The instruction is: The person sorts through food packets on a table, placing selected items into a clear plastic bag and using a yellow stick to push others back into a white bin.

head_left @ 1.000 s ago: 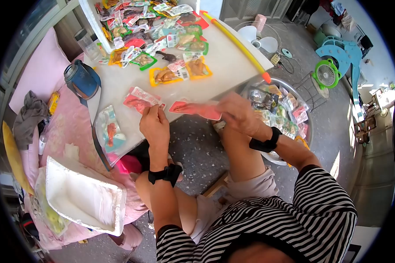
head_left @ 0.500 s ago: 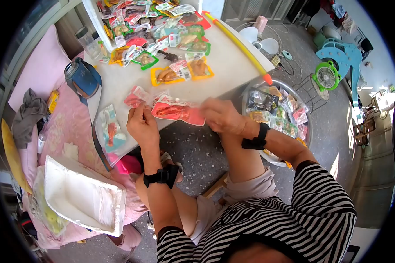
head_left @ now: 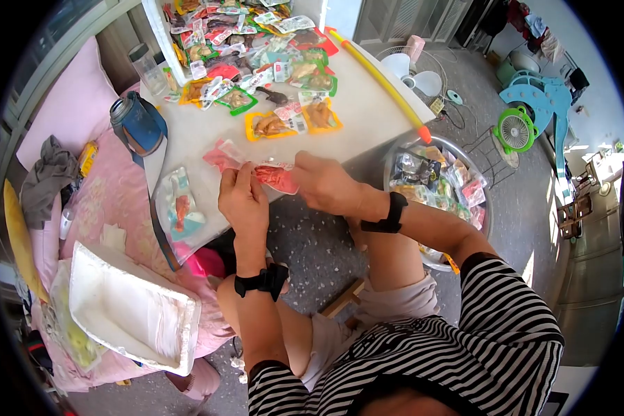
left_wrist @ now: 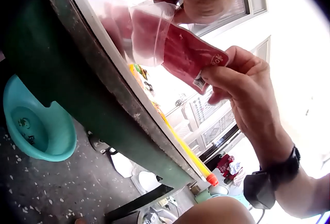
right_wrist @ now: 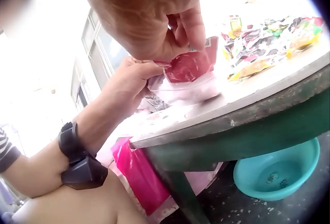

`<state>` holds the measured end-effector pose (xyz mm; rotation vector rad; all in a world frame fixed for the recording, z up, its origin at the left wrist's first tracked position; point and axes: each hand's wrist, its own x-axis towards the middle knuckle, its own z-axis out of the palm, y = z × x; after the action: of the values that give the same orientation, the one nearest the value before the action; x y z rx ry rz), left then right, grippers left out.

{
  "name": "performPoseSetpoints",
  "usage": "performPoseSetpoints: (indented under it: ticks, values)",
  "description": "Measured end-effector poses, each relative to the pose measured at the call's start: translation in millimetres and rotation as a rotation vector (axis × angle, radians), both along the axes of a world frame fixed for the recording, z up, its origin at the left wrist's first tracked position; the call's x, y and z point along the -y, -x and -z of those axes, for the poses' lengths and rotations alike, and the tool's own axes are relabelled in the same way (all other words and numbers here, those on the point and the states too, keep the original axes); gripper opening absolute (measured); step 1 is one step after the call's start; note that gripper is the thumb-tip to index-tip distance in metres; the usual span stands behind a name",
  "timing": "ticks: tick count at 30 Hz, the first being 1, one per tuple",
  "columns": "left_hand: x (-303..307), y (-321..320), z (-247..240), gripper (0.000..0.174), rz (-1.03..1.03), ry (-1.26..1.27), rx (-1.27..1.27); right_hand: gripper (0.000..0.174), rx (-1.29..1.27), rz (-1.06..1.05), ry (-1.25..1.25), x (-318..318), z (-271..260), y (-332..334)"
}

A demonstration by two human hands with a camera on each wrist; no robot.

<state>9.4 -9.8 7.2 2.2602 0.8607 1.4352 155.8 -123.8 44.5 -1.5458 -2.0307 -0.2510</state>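
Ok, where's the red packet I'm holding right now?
In the head view, the red packet is just left of centre, between your left hand and right hand, by the white table's near edge.

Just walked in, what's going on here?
Someone is working bare-handed at a table. Their right hand pinches a red packet, while their left hand pinches a clear plastic bag. Part of the packet shows through the plastic, though I can't tell whether it is inside. Many more packets lie heaped on the table beyond.
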Motion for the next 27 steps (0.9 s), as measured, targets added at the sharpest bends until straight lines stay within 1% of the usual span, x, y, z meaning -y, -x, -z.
performPoseSetpoints:
  ticks: [2,6,9,12,15,18,21,24,27]
  values:
    - [1.1,-3.4,2.4,0.019,0.017,-0.051,-0.036,0.023,-0.034,0.042,-0.045,-18.4,8.8,9.9]
    - [-3.8,-0.6,0.6,0.018,0.03,0.076,0.029,0.026,-0.09,0.072,-0.091,-47.7,32.5,19.4]
    - [-9.8,2.8,5.6,0.018,0.033,0.094,0.01,0.027,-0.047,-0.069,-0.113,-50.0,46.5,20.3]
    - [-11.6,4.9,3.9,0.022,0.006,0.122,-0.04,0.026,-0.056,-0.065,-0.15,-52.3,49.9,13.7]
    - [-6.3,0.6,0.6,0.017,0.078,0.077,-0.071,0.025,-0.059,0.04,-0.116,-70.0,50.7,7.2]
    - [-3.9,-3.9,3.4,0.016,0.056,0.052,-0.1,0.025,-0.108,0.085,-0.149,-84.2,56.2,13.5]
    - [-9.0,-1.2,6.7,0.017,0.031,0.073,-0.076,0.028,-0.239,0.053,-0.179,-88.6,68.0,20.2]
    - [-14.4,1.5,13.3,0.019,-0.015,0.047,-0.07,0.033,-0.268,0.008,-0.302,-88.1,73.5,26.1]
    - [-11.7,3.3,8.3,0.021,-0.042,0.111,-0.172,0.037,-0.157,0.006,-0.077,-85.9,78.2,21.7]
